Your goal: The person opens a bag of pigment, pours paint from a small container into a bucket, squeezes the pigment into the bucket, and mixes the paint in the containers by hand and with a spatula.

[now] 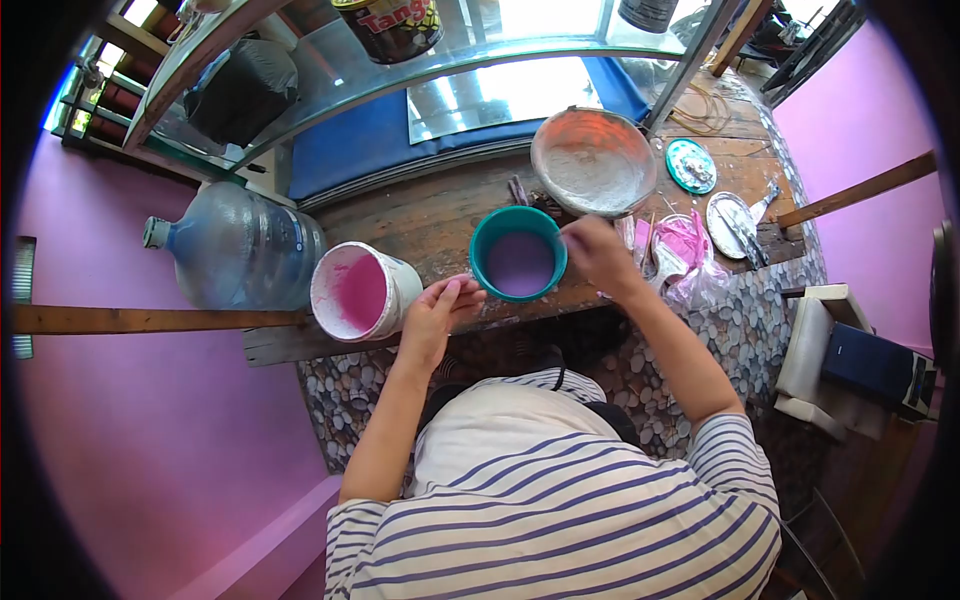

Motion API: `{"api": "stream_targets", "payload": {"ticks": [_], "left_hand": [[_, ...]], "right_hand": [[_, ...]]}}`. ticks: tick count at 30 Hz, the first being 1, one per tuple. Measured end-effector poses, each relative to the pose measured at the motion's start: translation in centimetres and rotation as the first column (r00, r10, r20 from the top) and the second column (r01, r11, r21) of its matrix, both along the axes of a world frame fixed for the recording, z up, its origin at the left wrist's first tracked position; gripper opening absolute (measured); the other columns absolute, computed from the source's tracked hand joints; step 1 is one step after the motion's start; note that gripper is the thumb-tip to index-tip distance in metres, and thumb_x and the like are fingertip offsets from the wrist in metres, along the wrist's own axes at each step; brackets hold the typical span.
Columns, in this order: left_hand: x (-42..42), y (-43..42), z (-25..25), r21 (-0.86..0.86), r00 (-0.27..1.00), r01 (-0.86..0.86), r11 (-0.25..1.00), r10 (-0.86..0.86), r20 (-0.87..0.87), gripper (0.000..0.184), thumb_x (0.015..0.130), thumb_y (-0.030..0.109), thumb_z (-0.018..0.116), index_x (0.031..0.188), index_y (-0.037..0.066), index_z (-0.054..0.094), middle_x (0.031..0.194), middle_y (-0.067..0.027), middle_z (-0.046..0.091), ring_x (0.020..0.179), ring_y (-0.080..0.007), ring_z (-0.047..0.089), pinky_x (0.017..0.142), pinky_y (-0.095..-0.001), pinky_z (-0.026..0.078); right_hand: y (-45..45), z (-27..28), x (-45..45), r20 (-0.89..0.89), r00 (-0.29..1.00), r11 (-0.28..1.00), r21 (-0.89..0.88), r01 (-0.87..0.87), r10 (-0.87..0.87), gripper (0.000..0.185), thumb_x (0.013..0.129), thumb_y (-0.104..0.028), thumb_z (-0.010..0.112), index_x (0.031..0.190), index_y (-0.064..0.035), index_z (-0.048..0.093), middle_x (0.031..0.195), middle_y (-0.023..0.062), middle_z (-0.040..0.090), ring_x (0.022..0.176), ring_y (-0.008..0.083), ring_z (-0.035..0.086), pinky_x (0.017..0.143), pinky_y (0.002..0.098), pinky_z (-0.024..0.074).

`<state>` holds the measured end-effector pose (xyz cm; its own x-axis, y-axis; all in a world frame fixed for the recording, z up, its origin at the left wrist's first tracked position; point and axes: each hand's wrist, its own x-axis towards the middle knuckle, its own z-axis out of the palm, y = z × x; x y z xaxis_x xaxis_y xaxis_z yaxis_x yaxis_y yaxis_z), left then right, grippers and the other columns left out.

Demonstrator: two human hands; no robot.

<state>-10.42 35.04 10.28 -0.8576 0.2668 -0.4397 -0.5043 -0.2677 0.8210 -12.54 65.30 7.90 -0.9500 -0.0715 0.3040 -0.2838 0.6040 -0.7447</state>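
Note:
A teal plastic tub (478, 262) holding purple-grey liquid stands on the wooden bench in front of me. My left hand (440, 308) is at its lower left, between it and a white bucket (402, 290). The fingers there are loosely stretched out, with nothing visible in them. At the tub's right rim is my right hand (600, 258), its fingers curled together; whether they grip the rim or something small is hidden. Bright pink paint coats the inside of the white bucket, which leans slightly.
A large clear water bottle (245, 248) lies on its side at left. Behind the tub sits a paint-stained basin (592, 165). Pink-smeared plastic (690, 250), a white-smeared plate (733, 222) and a teal lid (690, 165) are at right. A glass-fronted shelf hangs above the bench.

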Motion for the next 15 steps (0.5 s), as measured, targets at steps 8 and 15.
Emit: {"api": "stream_targets", "payload": {"ticks": [8,15], "left_hand": [[-1.9,0.7,-1.4,0.263,0.973,-0.141,0.954,0.085,0.213,0.031,0.102,0.017,0.046,0.117,-0.009,0.053,0.114,-0.0234,0.062,0.109,-0.0339,0.063,0.096,-0.0431,0.053],[-2.4,1.0,-1.7,0.291,0.949,-0.216,0.932,0.13,0.288,0.036,0.102,0.017,0.043,0.123,-0.012,0.045,0.126,-0.0263,0.054,0.119,-0.036,0.057,0.1,-0.0437,0.05]], "right_hand": [[-10.2,-9.1,-7.8,0.689,0.725,0.864,0.37,-0.341,-0.009,0.024,0.079,-0.007,0.059,0.099,-0.003,0.073,0.101,0.0207,0.07,0.102,0.0366,0.066,0.083,0.0441,0.0544],[-11.0,-13.9,-9.5,0.703,0.711,0.792,0.45,-0.413,-0.029,0.023,0.083,-0.01,0.055,0.094,0.0001,0.072,0.099,0.023,0.07,0.091,0.0331,0.07,0.077,0.0463,0.0558]]}}
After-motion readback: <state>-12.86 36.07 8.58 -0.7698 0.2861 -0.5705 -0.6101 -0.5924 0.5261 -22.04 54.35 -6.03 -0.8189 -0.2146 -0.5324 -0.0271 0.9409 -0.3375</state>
